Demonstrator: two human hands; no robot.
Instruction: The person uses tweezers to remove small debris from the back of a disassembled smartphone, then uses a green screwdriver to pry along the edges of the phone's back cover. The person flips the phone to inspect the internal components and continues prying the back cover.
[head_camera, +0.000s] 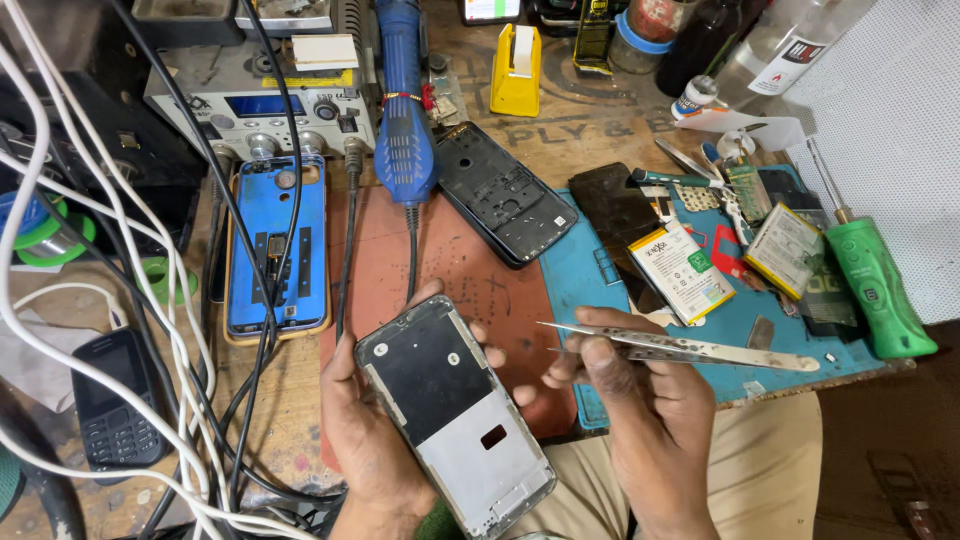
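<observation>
My left hand grips an opened phone frame from below and from its left edge, its bare black and silver inside facing up. My right hand holds a pair of metal tweezers pinched in the fingers. The tweezer tips point left and hover just to the right of the phone's upper edge, a little apart from it.
A blue phone body lies open at the left, a black back cover above centre. A blue hot-air handle, a soldering station, two batteries, a green screwdriver and a black keypad phone crowd the bench. Cables trail left.
</observation>
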